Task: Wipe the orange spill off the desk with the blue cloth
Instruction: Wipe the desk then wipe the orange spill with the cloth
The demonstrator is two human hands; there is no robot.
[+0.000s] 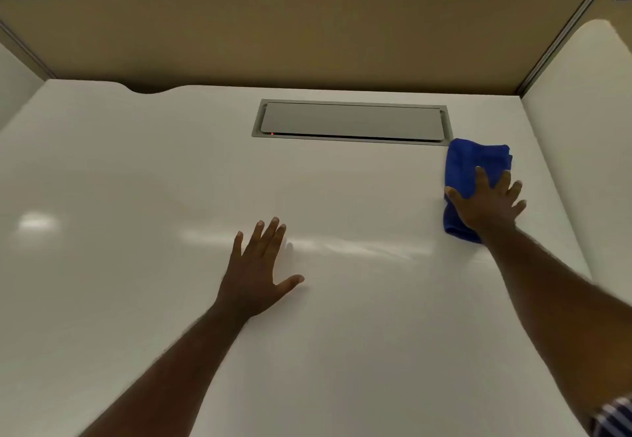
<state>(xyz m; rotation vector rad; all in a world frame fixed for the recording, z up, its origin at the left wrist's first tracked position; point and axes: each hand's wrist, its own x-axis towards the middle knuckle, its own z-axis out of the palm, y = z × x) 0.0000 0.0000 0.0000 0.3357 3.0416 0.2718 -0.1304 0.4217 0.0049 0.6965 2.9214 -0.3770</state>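
Observation:
The blue cloth (469,162) lies bunched on the white desk (136,180) at the right, just below the right end of the grey cable hatch. My right hand (487,202) presses flat on the cloth with fingers spread, covering its lower part. My left hand (258,269) rests palm down on the desk near the middle, fingers apart and holding nothing. No orange spill shows anywhere on the desk; a faint glossy streak runs between my two hands.
A grey cable hatch (352,121) with a closed lid is set into the desk at the back. A tan partition (290,26) walls off the rear, and a white side panel (581,128) stands at the right. A cable notch (147,89) cuts the desk's back edge.

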